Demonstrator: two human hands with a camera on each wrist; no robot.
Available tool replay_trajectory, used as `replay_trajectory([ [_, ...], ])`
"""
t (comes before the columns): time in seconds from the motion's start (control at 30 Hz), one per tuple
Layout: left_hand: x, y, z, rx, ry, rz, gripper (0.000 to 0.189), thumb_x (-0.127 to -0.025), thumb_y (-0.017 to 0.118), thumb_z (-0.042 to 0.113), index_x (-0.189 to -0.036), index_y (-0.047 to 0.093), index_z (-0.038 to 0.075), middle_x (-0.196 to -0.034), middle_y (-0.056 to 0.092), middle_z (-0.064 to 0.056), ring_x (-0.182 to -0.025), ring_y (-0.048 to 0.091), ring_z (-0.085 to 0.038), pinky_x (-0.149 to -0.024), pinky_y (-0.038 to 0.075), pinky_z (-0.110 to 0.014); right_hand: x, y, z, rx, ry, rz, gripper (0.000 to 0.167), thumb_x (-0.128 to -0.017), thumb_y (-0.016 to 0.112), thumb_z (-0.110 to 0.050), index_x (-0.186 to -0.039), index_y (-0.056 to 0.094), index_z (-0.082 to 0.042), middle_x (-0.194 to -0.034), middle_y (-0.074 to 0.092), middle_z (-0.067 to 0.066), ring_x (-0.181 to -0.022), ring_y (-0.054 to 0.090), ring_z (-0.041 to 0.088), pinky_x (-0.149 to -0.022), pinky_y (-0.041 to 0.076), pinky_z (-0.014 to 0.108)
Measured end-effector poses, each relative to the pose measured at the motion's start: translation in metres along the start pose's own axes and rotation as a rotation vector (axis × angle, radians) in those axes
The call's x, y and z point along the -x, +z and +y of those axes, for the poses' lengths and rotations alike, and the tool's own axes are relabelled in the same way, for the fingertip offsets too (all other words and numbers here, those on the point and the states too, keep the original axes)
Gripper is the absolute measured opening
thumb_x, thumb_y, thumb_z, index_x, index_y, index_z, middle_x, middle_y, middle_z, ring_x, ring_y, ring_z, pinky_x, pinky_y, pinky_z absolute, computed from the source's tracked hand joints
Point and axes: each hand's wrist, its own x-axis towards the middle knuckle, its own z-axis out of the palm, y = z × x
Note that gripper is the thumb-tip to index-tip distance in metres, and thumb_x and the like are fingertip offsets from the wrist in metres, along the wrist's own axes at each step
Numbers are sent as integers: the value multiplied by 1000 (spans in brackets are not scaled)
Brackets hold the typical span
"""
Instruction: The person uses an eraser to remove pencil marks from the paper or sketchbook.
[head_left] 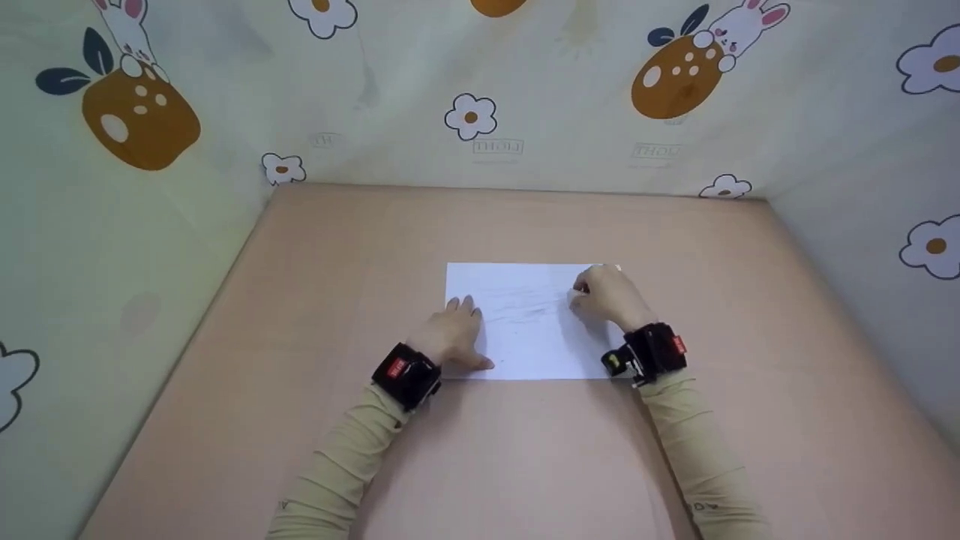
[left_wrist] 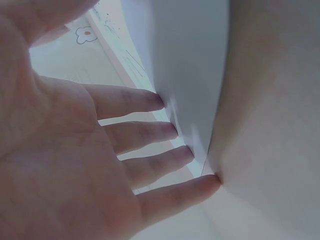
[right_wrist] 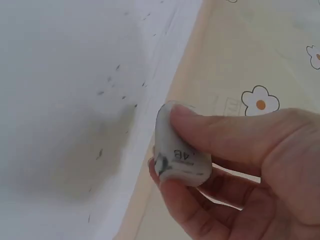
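Observation:
A white sheet of paper (head_left: 525, 356) lies on the table, with faint grey smudges and strokes across its middle. My left hand (head_left: 451, 334) rests at the sheet's left edge with fingers spread; in the left wrist view the fingertips touch the paper and the little finger reaches past its edge. Over the sheet's right side, my right hand (head_left: 611, 296) pinches a worn white eraser (right_wrist: 176, 150) between thumb and fingers. The eraser bears the print "4B" and dark smears. Dark crumbs (right_wrist: 100, 154) are scattered on the paper beside it.
The light brown tabletop (head_left: 337, 262) surrounds the sheet. Pale cloth walls (head_left: 390, 97) with flower and rabbit prints stand at the back, left and right. Black wrist cameras (head_left: 409, 375) are strapped on both wrists, over light sleeves.

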Motion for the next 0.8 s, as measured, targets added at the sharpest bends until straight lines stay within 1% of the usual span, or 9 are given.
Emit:
replay_trajectory([
  [0.1,-1,1,1,-2,9,1,95,-78,72,50,-146,32,-3,-157,19,-22,-146,19,-38,-116,29,-50,-2,3,-5,53,28,30,21,-80,60,-8,-91,71,6,-90,71,21,-77,66,32,-72,55,45],
  [0.2,-1,2,2,2,11,4,95,-77,73,50,-146,31,-3,-157,19,-22,-146,19,-38,-117,28,-49,-2,10,-6,165,63,100,14,-75,57,-1,-80,66,7,-86,69,24,-75,66,39,-67,55,50],
  [0.27,0,2,1,2,6,1,96,-77,73,50,-146,31,-2,-157,18,-22,-146,19,-38,-117,27,-49,-2,16,-9,220,43,139,10,-72,55,3,-75,63,8,-83,67,27,-74,65,43,-64,55,53],
  [0.33,0,1,1,1,1,2,96,-77,73,49,-146,31,-2,-157,18,-22,-146,18,-38,-118,26,-48,-3,19,-14,230,-15,137,7,-70,55,4,-71,62,7,-79,66,25,-69,63,40,-61,54,51],
  [0.4,1,1,0,-3,0,2,96,-78,73,49,-146,31,-2,-157,18,-22,-146,18,-38,-118,26,-48,-4,21,-19,193,-79,95,7,-71,58,3,-69,65,6,-75,66,22,-65,61,34,-61,54,46],
  [0.47,1,1,0,-6,3,2,95,-78,72,49,-146,30,-3,-157,18,-23,-146,18,-38,-118,26,-48,-5,21,-21,144,-103,50,8,-72,62,-1,-69,67,4,-72,65,18,-63,56,28,-61,52,42],
  [0.57,0,1,0,-10,8,-1,95,-78,72,49,-146,30,-3,-157,17,-23,-146,18,-38,-118,25,-48,-5,19,-16,121,-53,56,10,-72,63,-4,-72,68,5,-75,66,19,-65,57,28,-63,53,43],
  [0.7,-1,1,1,-8,12,-3,95,-79,71,50,-146,30,-4,-157,18,-23,-146,18,-38,-118,26,-48,-3,17,-6,202,40,178,11,-72,58,0,-76,63,9,-84,66,28,-74,64,42,-65,54,52],
  [0.8,-2,2,2,-16,3,-5,95,-79,72,50,-145,31,-4,-157,19,-23,-146,19,-38,-117,29,-48,-3,18,-6,223,22,181,10,-72,56,2,-76,62,9,-84,66,29,-75,64,44,-65,55,53],
])
